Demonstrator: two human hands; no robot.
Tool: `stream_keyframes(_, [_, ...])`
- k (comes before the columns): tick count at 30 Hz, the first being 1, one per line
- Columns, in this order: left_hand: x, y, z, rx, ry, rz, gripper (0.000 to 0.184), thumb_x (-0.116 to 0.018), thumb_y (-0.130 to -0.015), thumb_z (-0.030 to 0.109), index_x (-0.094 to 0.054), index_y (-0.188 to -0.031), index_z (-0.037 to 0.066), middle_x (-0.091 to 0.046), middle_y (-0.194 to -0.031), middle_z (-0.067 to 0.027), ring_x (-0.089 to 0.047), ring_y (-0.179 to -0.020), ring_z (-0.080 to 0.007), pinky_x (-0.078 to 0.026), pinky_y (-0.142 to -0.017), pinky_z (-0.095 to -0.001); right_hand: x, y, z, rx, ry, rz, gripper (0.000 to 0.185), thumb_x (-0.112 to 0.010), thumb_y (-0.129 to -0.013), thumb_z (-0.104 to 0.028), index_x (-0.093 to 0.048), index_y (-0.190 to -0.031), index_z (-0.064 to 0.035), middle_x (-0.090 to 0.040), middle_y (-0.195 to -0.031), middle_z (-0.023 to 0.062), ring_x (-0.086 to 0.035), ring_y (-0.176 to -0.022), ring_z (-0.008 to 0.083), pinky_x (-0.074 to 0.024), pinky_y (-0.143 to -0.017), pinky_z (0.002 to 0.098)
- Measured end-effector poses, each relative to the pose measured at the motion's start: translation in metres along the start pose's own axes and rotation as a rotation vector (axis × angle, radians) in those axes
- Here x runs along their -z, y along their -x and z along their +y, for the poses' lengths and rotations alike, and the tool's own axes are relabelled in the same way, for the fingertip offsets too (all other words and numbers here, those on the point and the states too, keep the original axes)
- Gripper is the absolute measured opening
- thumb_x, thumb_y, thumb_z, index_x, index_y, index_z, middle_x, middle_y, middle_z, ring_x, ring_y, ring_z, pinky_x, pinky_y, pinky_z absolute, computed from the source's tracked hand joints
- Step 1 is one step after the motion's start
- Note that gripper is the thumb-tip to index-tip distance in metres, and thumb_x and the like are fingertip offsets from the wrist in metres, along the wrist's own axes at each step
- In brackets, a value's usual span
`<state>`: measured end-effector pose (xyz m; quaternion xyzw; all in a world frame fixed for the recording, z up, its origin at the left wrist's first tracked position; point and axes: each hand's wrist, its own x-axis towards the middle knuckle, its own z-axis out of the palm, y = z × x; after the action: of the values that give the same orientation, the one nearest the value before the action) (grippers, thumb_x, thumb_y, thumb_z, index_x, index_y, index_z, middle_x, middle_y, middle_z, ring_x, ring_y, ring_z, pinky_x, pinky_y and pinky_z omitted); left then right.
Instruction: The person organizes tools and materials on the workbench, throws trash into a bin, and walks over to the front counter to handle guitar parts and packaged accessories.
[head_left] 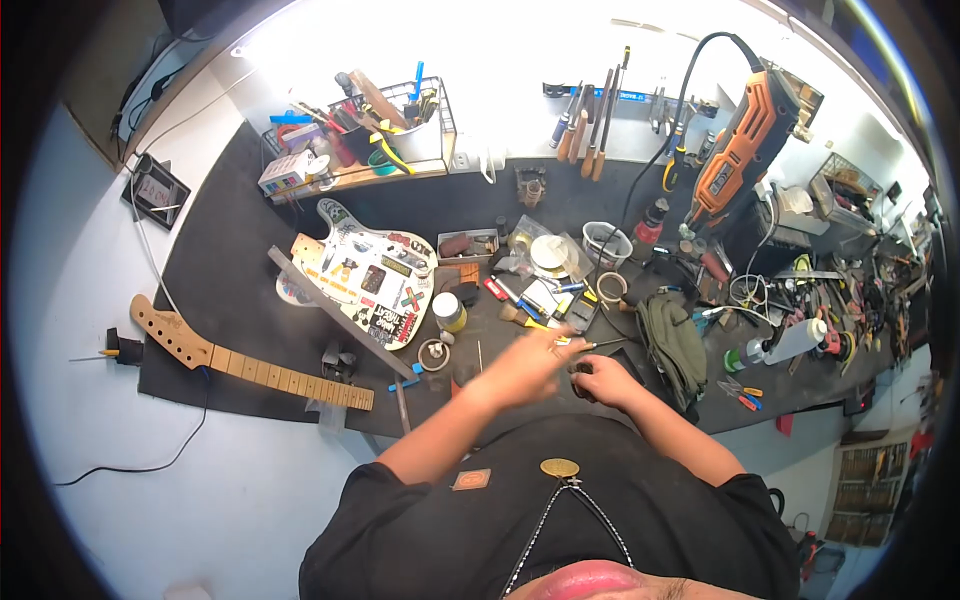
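Observation:
My left hand [532,366] is over the front of the dark workbench, smeared by motion, so its fingers do not show clearly. A thin rod like a screwdriver shaft [612,343] lies just beyond its fingertips; whether the hand touches it I cannot tell. Close by on the right, my right hand [608,382] is closed, thumb and fingers bent around a small dark object [581,386] whose kind is hidden. Just past the hands are a yellow-handled brush [520,317], a white jar [449,312] and a roll of tape [611,288].
A sticker-covered guitar body [372,275] and a guitar neck [245,366] lie to the left. An olive pouch [672,345] sits right of my hands. An orange rotary tool [742,150] hangs above, its cable dropping to the bench. Pliers [741,393] rest at the right edge.

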<state>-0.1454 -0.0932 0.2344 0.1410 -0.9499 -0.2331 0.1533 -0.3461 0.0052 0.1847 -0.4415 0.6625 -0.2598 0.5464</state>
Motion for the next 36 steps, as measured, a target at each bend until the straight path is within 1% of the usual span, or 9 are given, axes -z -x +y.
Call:
stream_keyframes(7, [-0.050, 0.024, -0.018, 0.226, 0.227, 0.048, 0.068, -0.076, -0.078, 0.010, -0.049, -0.140, 0.003, -0.059, -0.130, -0.0221, -0.063, -0.114, -0.0417, -0.054, -0.096, -0.0483, -0.007, -0.005, -0.004, 0.059, -0.574, -0.084, 0.056, -0.066, -0.093, -0.011, -0.042, -0.144, -0.0057, -0.065, -0.100, 0.0088, -0.060, -0.075, 0.0134, -0.0498, -0.067, 0.0279])
stream_keyframes(9, [-0.044, 0.029, -0.043, 0.248, 0.128, 0.329, 0.069, -0.082, -0.075, 0.018, -0.051, -0.135, 0.003, -0.061, -0.124, -0.0211, -0.065, -0.109, -0.0397, -0.055, -0.093, -0.0455, -0.003, 0.010, -0.018, 0.103, -0.863, -0.080, 0.067, -0.068, -0.094, -0.012, -0.033, -0.151, -0.0066, -0.064, -0.112, 0.0112, -0.061, -0.083, 0.0144, -0.0514, -0.075, 0.0279])
stream_keyframes(13, [0.104, 0.003, -0.081, 0.177, 0.557, 1.030, 0.052, -0.070, -0.086, 0.011, -0.043, -0.130, 0.003, -0.051, -0.101, -0.0053, -0.055, -0.080, -0.0104, -0.052, -0.071, -0.0293, 0.018, -0.006, 0.027, 0.110, -0.564, -0.015, 0.062, -0.070, -0.093, -0.018, -0.043, -0.148, -0.0052, -0.064, -0.115, 0.0088, -0.063, -0.088, 0.0145, -0.0522, -0.079, 0.0295])
stream_keyframes(16, [0.241, 0.000, -0.117, 0.267, 0.172, 1.276, 0.050, -0.076, -0.091, 0.018, -0.049, -0.131, 0.003, -0.059, -0.106, -0.0042, -0.056, -0.086, -0.0091, -0.049, -0.074, -0.0250, 0.016, -0.008, 0.069, -0.101, -0.380, -0.021, 0.055, -0.070, -0.094, -0.022, -0.051, -0.143, -0.0047, -0.067, -0.111, 0.0068, -0.063, -0.087, 0.0136, -0.0518, -0.078, 0.0299])
stream_keyframes(18, [0.311, -0.008, -0.191, 0.290, -0.046, 1.385, 0.059, -0.083, -0.085, 0.026, -0.057, -0.128, -0.005, -0.067, -0.107, -0.0124, -0.067, -0.088, -0.0245, -0.055, -0.082, -0.0356, 0.004, -0.011, 0.110, -0.129, -0.224, -0.025, 0.049, -0.073, -0.089, -0.031, -0.064, -0.129, -0.0037, -0.070, -0.110, 0.0093, -0.066, -0.090, 0.0175, -0.0526, -0.079, 0.0331])
stream_keyframes(22, [0.390, -0.039, -0.257, 0.627, -0.444, 1.114, 0.062, -0.082, -0.082, 0.033, -0.066, -0.126, -0.006, -0.077, -0.100, -0.0187, -0.075, -0.096, -0.0255, -0.055, -0.089, -0.0375, -0.039, -0.047, 0.279, -0.137, -0.037, -0.151, 0.041, -0.074, -0.088, -0.033, -0.073, -0.116, -0.0035, -0.075, -0.108, 0.0132, -0.070, -0.099, 0.0227, -0.0547, -0.087, 0.0364])
stream_keyframes(24, [0.401, -0.045, -0.310, 0.711, -0.835, 0.885, 0.068, -0.079, -0.083, 0.043, -0.067, -0.132, -0.002, -0.078, -0.102, -0.0182, -0.076, -0.097, -0.0261, -0.055, -0.092, -0.0375, -0.038, -0.034, 0.260, -0.198, -0.036, -0.165, 0.026, -0.071, -0.094, -0.024, -0.074, -0.108, -0.0018, -0.076, -0.102, 0.0079, -0.070, -0.095, 0.0179, -0.0547, -0.088, 0.0335])
stream_keyframes(28, [0.426, -0.038, -0.360, 0.843, -0.493, 0.468, 0.068, -0.078, -0.083, 0.050, -0.069, -0.132, 0.003, -0.077, -0.113, -0.0189, -0.074, -0.107, -0.0254, -0.054, -0.094, -0.0362, -0.026, -0.009, 0.224, -0.130, -0.006, 0.097, 0.027, -0.074, -0.090, -0.023, -0.073, -0.108, -0.0027, -0.075, -0.096, 0.0071, -0.069, -0.089, 0.0168, -0.0548, -0.083, 0.0328])
stream_keyframes(36, [0.378, -0.003, -0.283, 0.588, -0.234, 0.987, 0.051, -0.085, -0.085, 0.026, -0.071, -0.125, -0.003, -0.075, -0.118, -0.0150, -0.069, -0.102, -0.0189, -0.054, -0.093, -0.0328, -0.033, -0.027, 0.276, -0.069, 0.106, 0.052, 0.034, -0.075, -0.085, -0.031, -0.075, -0.106, -0.0052, -0.076, -0.099, 0.0146, -0.072, -0.090, 0.0268, -0.0557, -0.083, 0.0390])
